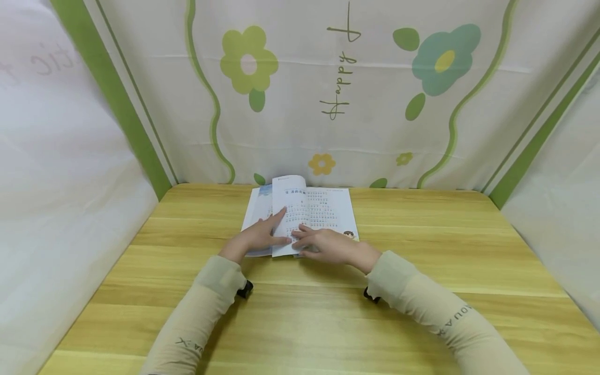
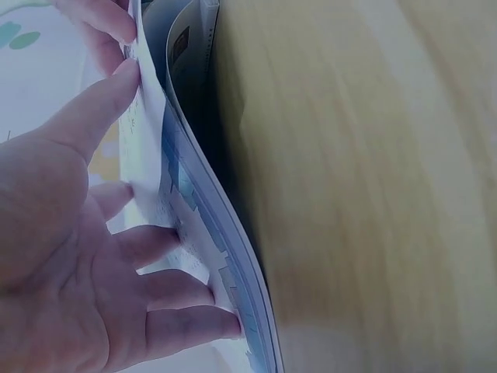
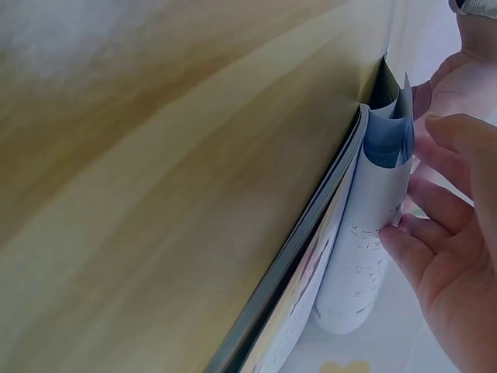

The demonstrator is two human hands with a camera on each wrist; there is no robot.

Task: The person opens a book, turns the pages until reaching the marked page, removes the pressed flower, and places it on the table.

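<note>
An open book with printed text lies near the table's back edge. One of its leaves stands partly turned, curving up near the middle and lying over toward the left side. My left hand rests on the left part with fingers spread; in the left wrist view its fingertips touch the left-hand page and its thumb meets the raised leaf. Over the lower middle, my right hand lies with fingers extended. The right wrist view shows its fingertips against the curved leaf.
The book lies on a wood-grain table. Behind it hangs a white curtain with printed flowers, and similar cloth walls stand on both sides. Dark bands show at the wrists.
</note>
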